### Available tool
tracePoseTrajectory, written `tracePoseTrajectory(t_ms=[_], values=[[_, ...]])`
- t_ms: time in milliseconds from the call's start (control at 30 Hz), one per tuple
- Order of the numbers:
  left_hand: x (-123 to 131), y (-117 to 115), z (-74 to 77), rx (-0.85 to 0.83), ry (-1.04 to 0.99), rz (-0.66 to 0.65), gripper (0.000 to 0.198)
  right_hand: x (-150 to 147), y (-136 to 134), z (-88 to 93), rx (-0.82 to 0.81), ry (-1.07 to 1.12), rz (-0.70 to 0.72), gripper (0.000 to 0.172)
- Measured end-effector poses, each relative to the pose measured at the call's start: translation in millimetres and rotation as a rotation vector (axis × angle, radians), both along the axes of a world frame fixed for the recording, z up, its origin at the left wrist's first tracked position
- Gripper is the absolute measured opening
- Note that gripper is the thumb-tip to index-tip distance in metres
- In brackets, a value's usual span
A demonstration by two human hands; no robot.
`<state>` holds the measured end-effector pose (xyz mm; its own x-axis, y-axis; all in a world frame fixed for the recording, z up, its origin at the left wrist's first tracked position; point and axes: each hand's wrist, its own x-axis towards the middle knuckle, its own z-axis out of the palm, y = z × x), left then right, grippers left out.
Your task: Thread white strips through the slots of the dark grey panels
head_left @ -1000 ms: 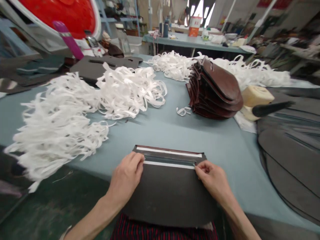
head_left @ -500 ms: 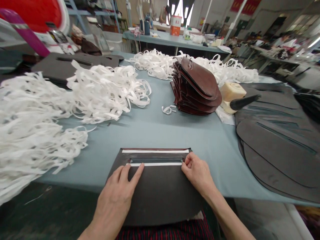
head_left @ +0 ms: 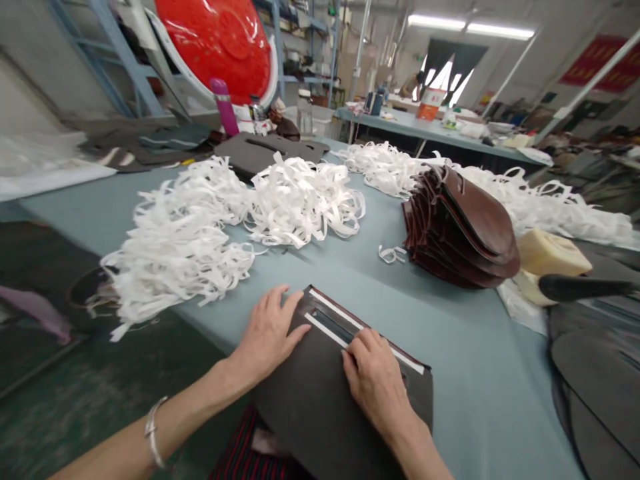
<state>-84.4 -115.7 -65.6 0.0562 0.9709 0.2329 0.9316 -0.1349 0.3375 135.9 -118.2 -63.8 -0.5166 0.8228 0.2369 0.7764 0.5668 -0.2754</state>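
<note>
A dark grey leather-like panel [head_left: 320,393] with a long slot lies at the table's front edge, overhanging it and turned at an angle. One white tape strip [head_left: 327,330] runs along the slot; another white strip [head_left: 335,308] follows the top edge. My left hand [head_left: 273,327] rests at the panel's upper left corner, fingers spread, with the thumb near the strip's left end. Across the slot lies my right hand [head_left: 377,377], its bent fingers pressing on the panel near the strips and hiding part of them. Neither hand visibly lifts anything.
Heaps of white tape strips [head_left: 185,233] lie on the left. Beyond the panel stand stacked brown leather pieces [head_left: 465,227], with a small tape scrap [head_left: 391,254] beside them. To the right are a cream block [head_left: 553,252], a black handle [head_left: 585,287] and grey panels [head_left: 595,373].
My right hand has moved from the strip's right end inward over the slot. My left hand has shifted to the panel's upper left corner. The view has swung left, and the panel appears rotated.
</note>
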Motion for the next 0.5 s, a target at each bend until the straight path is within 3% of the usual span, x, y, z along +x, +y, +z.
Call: tracePoseTrajectory(t_ms=[67,133,200,300,367,500], values=[[-6.1,6.8,3.0,-0.071,-0.115,0.098,0.057,-1.1,2.5,-4.1,0.014,0.095,-0.009,0.012],[-11.3,13.0,14.7,-0.209,-0.271,0.096,0.051,-0.7,2.9,-7.4,0.029,0.167,-0.013,0.007],[-15.8,19.7,32.1,-0.291,-0.4,0.068,0.043,1.5,2.5,-9.2,0.053,0.21,-0.025,0.014],[-22.7,30.9,50.7,-0.233,-0.45,0.044,0.036,8.2,1.9,-9.6,0.073,0.214,-0.081,0.017],[-25.7,35.7,48.1,-0.122,-0.371,0.046,0.034,13.1,1.8,-9.7,0.067,0.181,-0.125,0.019],[-19.1,27.3,16.7,0.017,-0.208,-0.063,0.03,12.3,3.3,-12.9,0.097,0.101,-0.181,0.022]])
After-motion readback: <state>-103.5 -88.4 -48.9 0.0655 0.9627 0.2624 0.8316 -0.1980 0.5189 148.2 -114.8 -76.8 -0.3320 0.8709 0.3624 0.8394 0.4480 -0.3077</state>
